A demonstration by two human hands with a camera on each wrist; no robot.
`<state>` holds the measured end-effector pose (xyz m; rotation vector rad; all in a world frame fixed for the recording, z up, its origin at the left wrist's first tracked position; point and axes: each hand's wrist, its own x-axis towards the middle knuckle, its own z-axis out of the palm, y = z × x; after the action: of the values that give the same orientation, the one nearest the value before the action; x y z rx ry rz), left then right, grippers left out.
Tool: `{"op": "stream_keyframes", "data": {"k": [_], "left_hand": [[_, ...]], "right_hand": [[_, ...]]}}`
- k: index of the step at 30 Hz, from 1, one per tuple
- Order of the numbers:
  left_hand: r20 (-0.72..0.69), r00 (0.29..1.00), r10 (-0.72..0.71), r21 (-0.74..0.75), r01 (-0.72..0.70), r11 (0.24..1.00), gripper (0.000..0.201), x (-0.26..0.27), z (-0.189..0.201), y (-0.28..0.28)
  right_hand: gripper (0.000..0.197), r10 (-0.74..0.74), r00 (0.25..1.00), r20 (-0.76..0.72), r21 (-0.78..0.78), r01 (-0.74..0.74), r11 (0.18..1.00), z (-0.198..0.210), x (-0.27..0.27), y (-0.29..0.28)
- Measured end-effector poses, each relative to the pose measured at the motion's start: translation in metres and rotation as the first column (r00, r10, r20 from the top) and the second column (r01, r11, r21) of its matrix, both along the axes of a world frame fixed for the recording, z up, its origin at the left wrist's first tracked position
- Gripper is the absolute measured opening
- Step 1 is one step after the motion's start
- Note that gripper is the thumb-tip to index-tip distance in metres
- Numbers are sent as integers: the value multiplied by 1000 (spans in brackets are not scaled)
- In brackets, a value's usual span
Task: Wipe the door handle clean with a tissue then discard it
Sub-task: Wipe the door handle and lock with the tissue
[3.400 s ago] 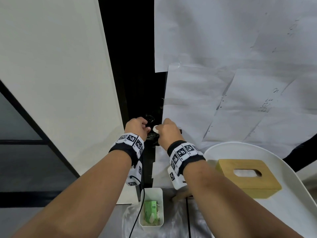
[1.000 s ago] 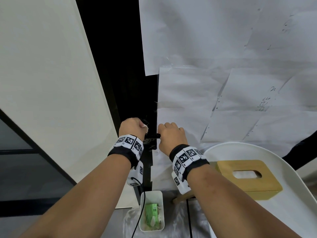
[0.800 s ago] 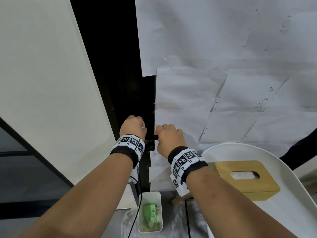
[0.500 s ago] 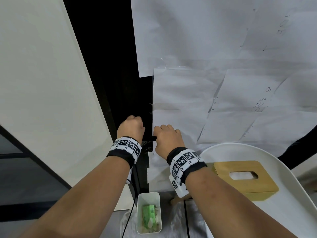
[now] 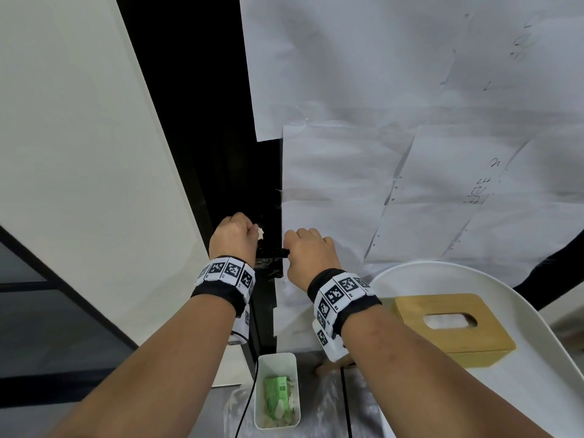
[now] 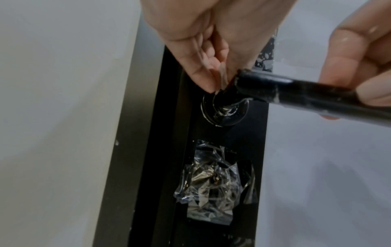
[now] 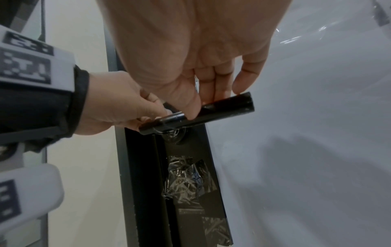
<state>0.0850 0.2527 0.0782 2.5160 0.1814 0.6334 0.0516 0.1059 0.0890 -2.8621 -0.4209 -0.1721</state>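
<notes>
The black lever door handle [image 5: 274, 252] [image 6: 300, 91] [image 7: 213, 112] sticks out from the dark door edge. My right hand [image 5: 308, 252] [image 7: 196, 107] grips its free end, thumb on the front and fingers behind. My left hand [image 5: 243, 233] [image 6: 213, 78] sits at the handle's pivot end with fingers curled, pinching a small white tissue [image 5: 260, 232] against the round base plate [image 6: 224, 108]. In the left wrist view the tissue is almost wholly hidden by the fingers.
A small white bin [image 5: 276, 358] with a green packet and used tissues stands on the floor below the hands. A wooden tissue box [image 5: 452, 324] sits on a white round table [image 5: 537, 390] at right. Paper sheets [image 5: 410, 153] cover the door. Crumpled tape [image 6: 211, 187] covers the lock.
The tissue's corner shows again past my left knuckles after being hidden half a second ago. Both hands stay at the handle, and the right grip is unchanged.
</notes>
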Motion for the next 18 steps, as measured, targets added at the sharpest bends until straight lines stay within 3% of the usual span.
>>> {"op": "stream_keyframes", "data": {"k": [9,18], "left_hand": [[-233,973,0,-51,-12,999,43,1,7,5],[-252,967,36,-148,-75,986,32,6,9,-1]], "right_hand": [[29,-18,1000,-15,-6,18,1000,1,0,3],[31,-26,1000,-11,-26,25,999,2,-2,4]]}}
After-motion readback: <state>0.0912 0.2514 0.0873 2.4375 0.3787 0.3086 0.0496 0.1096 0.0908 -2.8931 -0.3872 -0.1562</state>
